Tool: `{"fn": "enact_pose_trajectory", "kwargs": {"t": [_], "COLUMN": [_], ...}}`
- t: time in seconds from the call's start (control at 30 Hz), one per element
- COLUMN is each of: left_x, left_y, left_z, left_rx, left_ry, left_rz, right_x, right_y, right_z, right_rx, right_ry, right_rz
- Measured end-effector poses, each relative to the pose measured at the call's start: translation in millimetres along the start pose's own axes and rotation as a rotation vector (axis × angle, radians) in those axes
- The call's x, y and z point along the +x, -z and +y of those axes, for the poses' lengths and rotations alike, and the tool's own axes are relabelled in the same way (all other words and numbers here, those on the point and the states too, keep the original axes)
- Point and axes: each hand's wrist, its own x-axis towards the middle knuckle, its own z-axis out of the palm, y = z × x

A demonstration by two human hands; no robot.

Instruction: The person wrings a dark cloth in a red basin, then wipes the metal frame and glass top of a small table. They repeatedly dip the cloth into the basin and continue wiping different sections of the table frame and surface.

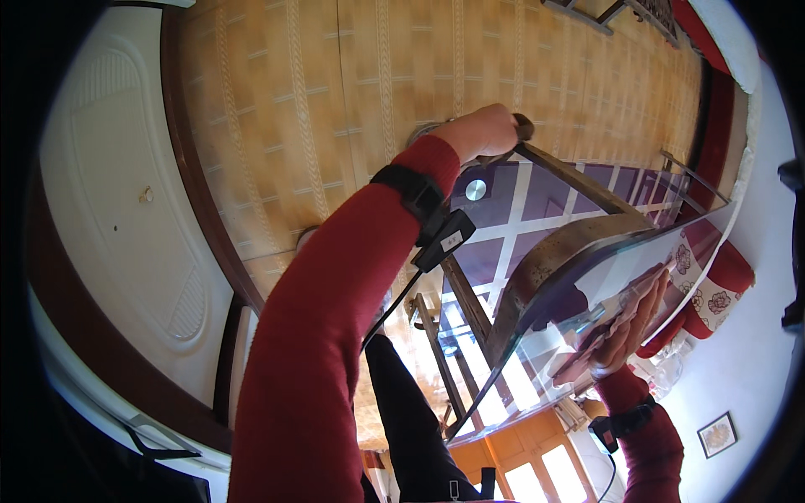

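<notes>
A glass-topped table with a brown frame [582, 179] stands tilted in view before me. My left hand [487, 132] is closed around the brown end of that frame [524, 127], at the far side. My right hand [626, 333] lies with extended fingers on the clear glass top [604, 283], pressing a pink cloth [572, 368] against it. The glass mirrors the hand and cloth, so the cloth's full outline is hard to tell. Below the top sits a purple and white checked panel [484, 258] with a round silver disc [476, 189].
Tan patterned floor tiles [352, 75] extend beyond the table. A white door [126, 207] in a brown frame is at the left. Red flower-patterned seating [717, 295] lies at the right, near a white wall with a framed picture [717, 435]. Part of a chair [585, 16] shows at the top.
</notes>
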Motion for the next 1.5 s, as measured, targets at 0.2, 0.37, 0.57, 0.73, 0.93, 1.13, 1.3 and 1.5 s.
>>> {"fn": "enact_pose_trajectory", "kwargs": {"t": [0.2,0.37,0.57,0.73,0.93,1.13,1.3,1.5], "left_x": [-56,-75,-78,-46,-34,-91,-144,-135], "left_y": [17,22,63,-12,-15,23,-31,-30], "left_z": [75,87,7,-22,-55,-79,-74,-47], "left_rx": [-0.283,-0.528,-0.249,0.400,0.856,0.453,0.564,0.842], "left_ry": [-0.151,-0.346,-0.168,-0.301,-0.301,-0.315,-0.163,0.113], "left_rz": [-0.369,-0.444,0.395,0.214,0.244,0.634,0.212,0.174], "right_x": [-2,-1,2,1,0,2,3,4], "right_y": [3,3,2,1,0,1,2,0], "right_z": [-5,-6,-7,-3,-1,-6,-9,-7], "right_rx": [0.097,0.075,0.061,0.002,0.045,0.073,0.061,0.059], "right_ry": [-0.148,-0.121,-0.072,-0.003,-0.025,-0.082,-0.054,-0.024], "right_rz": [-0.018,-0.026,-0.018,-0.012,-0.004,-0.006,0.007,0.026]}}
